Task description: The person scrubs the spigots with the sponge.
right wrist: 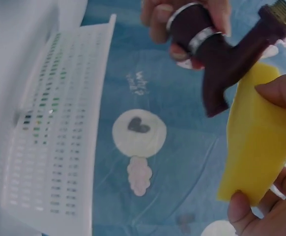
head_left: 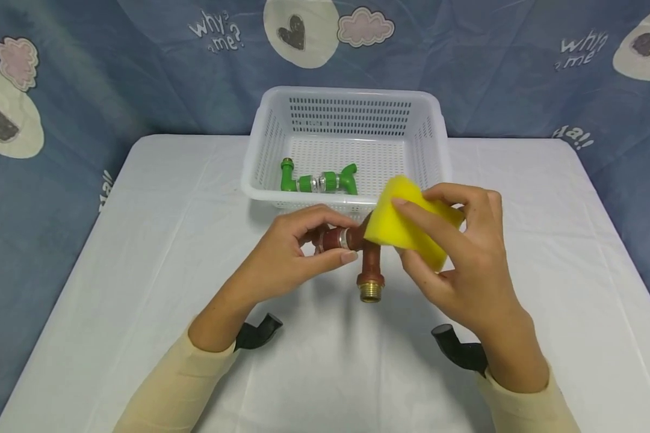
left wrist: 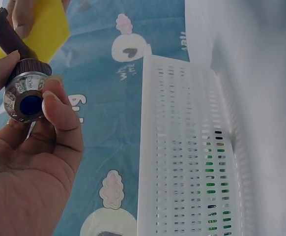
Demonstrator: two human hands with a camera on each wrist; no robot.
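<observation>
While the left hand (head_left: pixel 284 255) holds pipework (head_left: pixel 371 260), the right (head_left: pixel 475 258) pinches a sponge (head_left: pixel 394 218).

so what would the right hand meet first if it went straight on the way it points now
Probably the brown fitting held in the left hand, met by the yellow sponge that the right hand grips. The head view shows the sponge overlapping the fitting, but whether they touch is unclear.

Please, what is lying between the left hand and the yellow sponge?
Between the left hand and the yellow sponge is the reddish-brown tap, gripped by that hand. The head view shows this.
</observation>
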